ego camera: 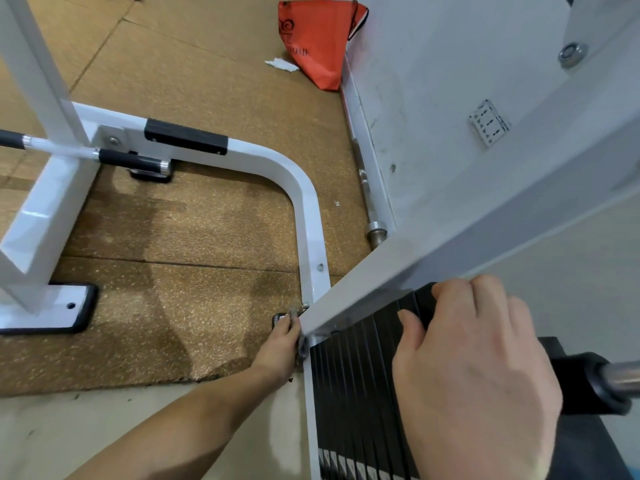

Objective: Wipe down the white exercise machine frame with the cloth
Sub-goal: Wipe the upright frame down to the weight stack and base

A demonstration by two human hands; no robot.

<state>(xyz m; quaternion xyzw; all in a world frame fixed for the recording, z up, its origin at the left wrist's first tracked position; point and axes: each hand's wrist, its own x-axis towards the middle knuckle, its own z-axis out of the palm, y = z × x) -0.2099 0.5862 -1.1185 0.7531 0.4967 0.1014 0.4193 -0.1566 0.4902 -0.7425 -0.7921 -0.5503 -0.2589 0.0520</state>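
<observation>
The right hand lies on the black weight stack. Its fingers curl over the top edge of the plates and its thumb rests on their face, so it grips the stack. The left hand reaches down just left of the weight stack, to its lower corner. There its fingers are bunched together and pinch a small grey wad, apparently the cloth. Little of it shows, and the wad is pressed against the joint at that corner.

At that joint two parts of the white frame meet. One is a slanted beam that crosses just above the weight stack and touches the right hand's knuckles. The other is a curved base tube that runs away from the stack and bends left. A black pad sits on the far stretch of that tube.

To the right of the weight stack a chrome rod sticks out of a black collar. Left of the stack, brown speckled floor mat carries a darker, damp-looking patch. Beyond that patch a handle bar with black grips lies across the frame.

Well beyond the weight stack a steel bar lies along the foot of the wall. An orange bag leans in the far corner with a white scrap beside it.
</observation>
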